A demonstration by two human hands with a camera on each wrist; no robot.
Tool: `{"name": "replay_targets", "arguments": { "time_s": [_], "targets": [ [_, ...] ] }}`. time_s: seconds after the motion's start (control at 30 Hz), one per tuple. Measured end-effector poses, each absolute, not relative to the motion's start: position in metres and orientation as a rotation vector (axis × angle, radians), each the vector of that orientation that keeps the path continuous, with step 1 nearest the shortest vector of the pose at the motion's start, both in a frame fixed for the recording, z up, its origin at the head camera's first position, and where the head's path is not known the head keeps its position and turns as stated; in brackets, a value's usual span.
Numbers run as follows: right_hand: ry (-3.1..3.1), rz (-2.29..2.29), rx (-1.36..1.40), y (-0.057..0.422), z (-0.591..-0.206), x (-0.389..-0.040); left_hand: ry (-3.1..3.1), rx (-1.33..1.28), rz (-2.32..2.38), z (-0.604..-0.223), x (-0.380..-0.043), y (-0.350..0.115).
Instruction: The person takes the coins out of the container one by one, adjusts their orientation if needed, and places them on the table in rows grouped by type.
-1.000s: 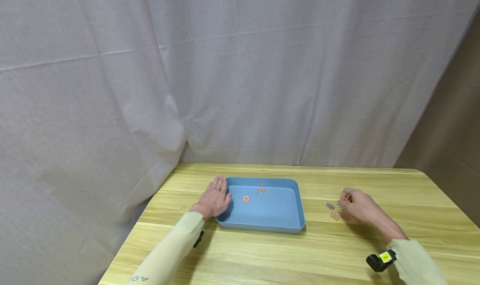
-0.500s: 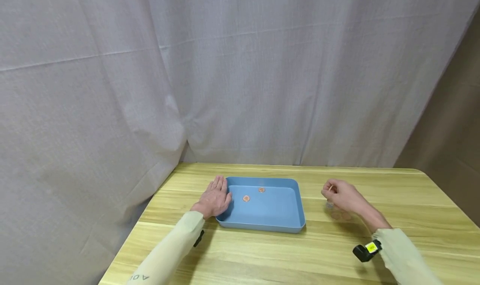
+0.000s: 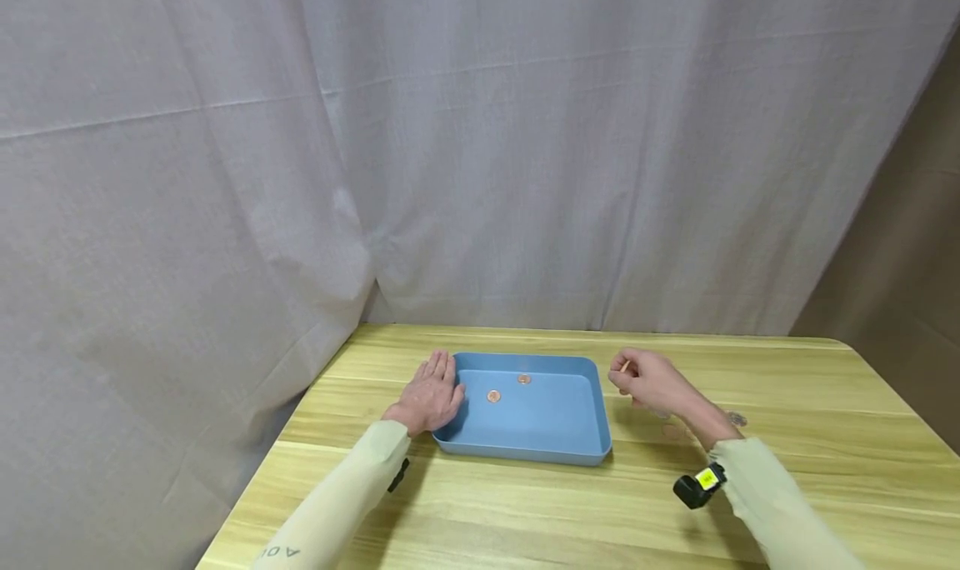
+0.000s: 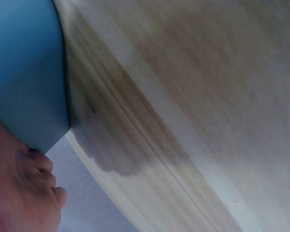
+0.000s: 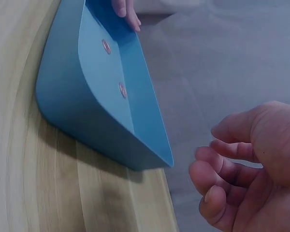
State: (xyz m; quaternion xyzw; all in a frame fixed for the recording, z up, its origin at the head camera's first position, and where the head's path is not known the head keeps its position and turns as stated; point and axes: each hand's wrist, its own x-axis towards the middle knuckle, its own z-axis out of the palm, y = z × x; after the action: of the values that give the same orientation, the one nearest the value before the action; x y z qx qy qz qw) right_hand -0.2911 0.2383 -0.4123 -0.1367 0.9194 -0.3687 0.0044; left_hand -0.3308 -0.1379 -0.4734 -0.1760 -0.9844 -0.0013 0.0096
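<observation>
Blue tray (image 3: pixel 540 420), left hand (image 3: pixel 429 399) straight-fingered against its side, right hand (image 3: pixel 651 382) curled nearby, any hold unclear

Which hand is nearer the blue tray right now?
Left. The left hand touches the blue tray at its left side; the right hand is apart, just off its right side.

Two hands (image 3: pixel 426 397) (image 3: pixel 654 381), one table (image 3: pixel 510 512), one tray (image 3: pixel 547 416), two coins (image 3: pixel 493 396) (image 3: pixel 524 379) in it, outside coins (image 3: pixel 737 418) too blurred to count.
</observation>
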Motion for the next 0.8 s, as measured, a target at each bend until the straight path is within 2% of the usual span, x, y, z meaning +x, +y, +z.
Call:
{"name": "replay_targets", "arguments": {
  "time_s": [0.8],
  "targets": [
    [2.823, -1.116, -0.500, 0.162, -0.426, -0.310, -3.083, -0.560, 0.008, -0.472, -0.331, -0.139]
  ]
}}
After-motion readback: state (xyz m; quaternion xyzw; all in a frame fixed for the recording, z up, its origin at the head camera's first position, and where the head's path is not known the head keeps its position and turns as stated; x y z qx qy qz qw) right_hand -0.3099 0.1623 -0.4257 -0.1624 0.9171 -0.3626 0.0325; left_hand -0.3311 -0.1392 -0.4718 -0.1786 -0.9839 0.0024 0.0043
